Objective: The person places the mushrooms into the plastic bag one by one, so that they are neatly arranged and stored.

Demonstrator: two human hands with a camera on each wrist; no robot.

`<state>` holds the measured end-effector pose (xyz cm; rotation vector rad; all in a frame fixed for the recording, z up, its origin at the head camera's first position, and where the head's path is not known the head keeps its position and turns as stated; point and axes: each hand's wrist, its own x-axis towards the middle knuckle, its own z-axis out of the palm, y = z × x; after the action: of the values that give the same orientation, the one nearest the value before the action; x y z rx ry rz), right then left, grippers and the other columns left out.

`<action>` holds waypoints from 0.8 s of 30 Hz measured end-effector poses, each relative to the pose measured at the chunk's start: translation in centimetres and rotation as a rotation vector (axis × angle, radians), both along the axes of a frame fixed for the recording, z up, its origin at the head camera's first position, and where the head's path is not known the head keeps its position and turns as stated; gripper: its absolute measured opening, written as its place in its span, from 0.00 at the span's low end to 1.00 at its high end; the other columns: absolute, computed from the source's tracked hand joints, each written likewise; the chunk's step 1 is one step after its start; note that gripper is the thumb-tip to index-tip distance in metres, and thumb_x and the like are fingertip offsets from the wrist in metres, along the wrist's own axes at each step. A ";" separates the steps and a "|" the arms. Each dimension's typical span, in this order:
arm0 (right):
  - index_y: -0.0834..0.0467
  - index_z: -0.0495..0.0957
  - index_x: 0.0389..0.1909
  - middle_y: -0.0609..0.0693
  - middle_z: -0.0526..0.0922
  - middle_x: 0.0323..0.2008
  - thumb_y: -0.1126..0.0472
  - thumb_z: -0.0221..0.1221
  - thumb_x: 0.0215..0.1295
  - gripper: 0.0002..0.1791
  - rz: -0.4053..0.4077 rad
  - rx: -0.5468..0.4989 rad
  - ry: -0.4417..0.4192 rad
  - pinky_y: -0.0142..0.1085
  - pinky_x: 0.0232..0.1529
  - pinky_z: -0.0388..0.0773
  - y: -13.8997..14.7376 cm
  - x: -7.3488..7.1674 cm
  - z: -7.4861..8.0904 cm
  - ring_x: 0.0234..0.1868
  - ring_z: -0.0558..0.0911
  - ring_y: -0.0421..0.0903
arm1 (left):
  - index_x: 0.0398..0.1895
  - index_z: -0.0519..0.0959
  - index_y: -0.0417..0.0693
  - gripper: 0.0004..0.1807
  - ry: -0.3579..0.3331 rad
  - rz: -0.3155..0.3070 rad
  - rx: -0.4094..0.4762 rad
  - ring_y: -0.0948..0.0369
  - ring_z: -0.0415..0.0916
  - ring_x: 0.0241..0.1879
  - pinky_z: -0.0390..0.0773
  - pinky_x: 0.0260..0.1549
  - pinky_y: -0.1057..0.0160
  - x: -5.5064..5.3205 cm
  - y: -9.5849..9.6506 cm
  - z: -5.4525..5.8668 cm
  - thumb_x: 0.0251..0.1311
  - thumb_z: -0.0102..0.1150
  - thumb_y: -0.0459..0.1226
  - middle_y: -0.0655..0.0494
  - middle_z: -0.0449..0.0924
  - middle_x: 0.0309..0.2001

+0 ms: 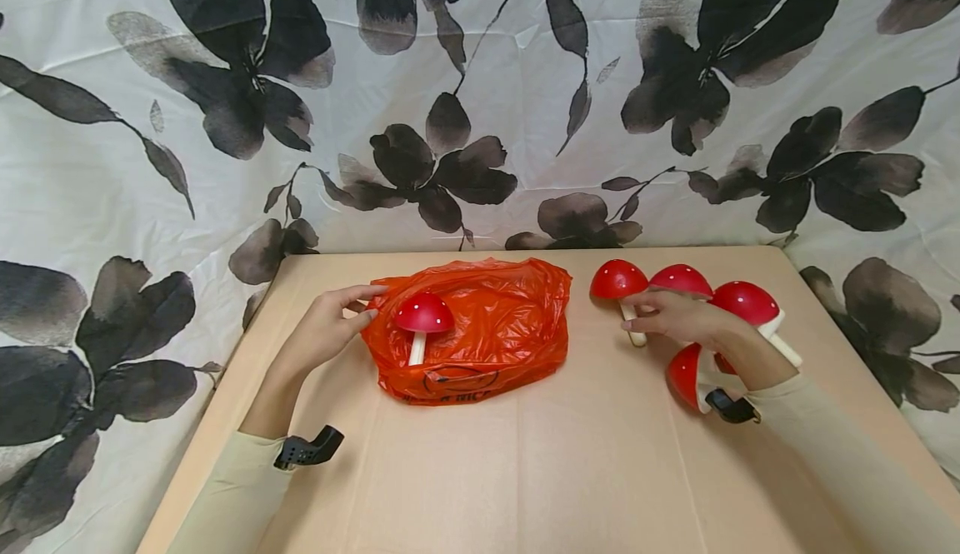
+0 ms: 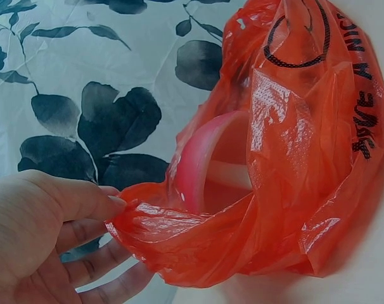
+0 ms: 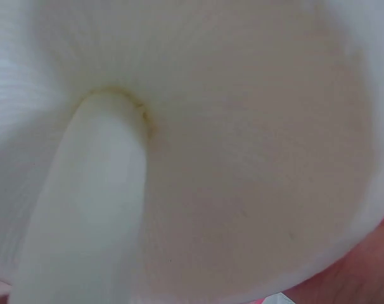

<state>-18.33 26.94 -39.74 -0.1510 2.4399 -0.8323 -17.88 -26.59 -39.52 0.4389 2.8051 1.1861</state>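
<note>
An orange-red plastic bag [image 1: 517, 312] lies on the table with its mouth spread. Inside it is a toy mushroom [image 1: 424, 314] with a red, white-dotted cap and pale stem. My left hand [image 1: 324, 329] pinches the bag's left edge; in the left wrist view the thumb and fingers hold the plastic. On the right, my right hand [image 1: 678, 317] pinches the stem of another toy mushroom [image 1: 618, 279] between thumb and fingers. The right wrist view is mostly filled by a mushroom's white underside [image 3: 243, 158], hiding nearly all of that hand.
More toy mushrooms lie around the right hand: one cap [image 1: 681, 277] behind it, another [image 1: 746, 302] beyond the wrist, and one tipped over [image 1: 684, 377] near the wristband. A light wooden table [image 1: 517, 471] meets a floral cloth [image 1: 525, 104] at the back.
</note>
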 end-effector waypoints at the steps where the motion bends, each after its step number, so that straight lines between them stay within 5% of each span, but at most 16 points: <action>1: 0.55 0.65 0.75 0.66 0.64 0.71 0.39 0.68 0.58 0.47 -0.001 -0.010 -0.007 0.62 0.56 0.75 0.0 0.0 0.0 0.69 0.62 0.68 | 0.64 0.79 0.45 0.21 0.000 -0.003 -0.001 0.48 0.78 0.49 0.82 0.40 0.58 0.0 0.0 0.0 0.68 0.57 0.31 0.46 0.83 0.57; 10: 0.58 0.67 0.72 0.62 0.71 0.66 0.47 0.68 0.63 0.40 -0.002 -0.097 -0.056 0.53 0.53 0.81 0.3 0.0 0.2 0.63 0.70 0.62 | 0.64 0.79 0.45 0.21 0.002 -0.010 -0.002 0.49 0.79 0.47 0.82 0.38 0.59 -0.1 -0.1 -0.1 0.68 0.57 0.31 0.46 0.83 0.54; 16: 0.58 0.69 0.71 0.61 0.72 0.66 0.46 0.65 0.65 0.37 -0.012 -0.138 -0.042 0.55 0.56 0.79 0.5 -0.1 0.2 0.67 0.67 0.62 | 0.64 0.79 0.45 0.21 0.006 -0.009 0.001 0.49 0.80 0.47 0.82 0.39 0.58 -0.1 -0.1 -0.1 0.68 0.57 0.30 0.46 0.83 0.55; 24: 0.55 0.69 0.73 0.62 0.69 0.69 0.54 0.62 0.70 0.32 -0.137 -0.251 -0.030 0.53 0.58 0.78 0.5 -0.5 0.1 0.67 0.66 0.62 | 0.64 0.79 0.46 0.21 -0.002 -0.009 0.012 0.48 0.79 0.49 0.82 0.40 0.58 0.0 -0.1 -0.1 0.68 0.57 0.31 0.46 0.82 0.58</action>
<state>-18.79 27.40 -39.60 -0.0631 2.3309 -1.1920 -17.86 -26.64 -39.58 0.4510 2.7929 1.2016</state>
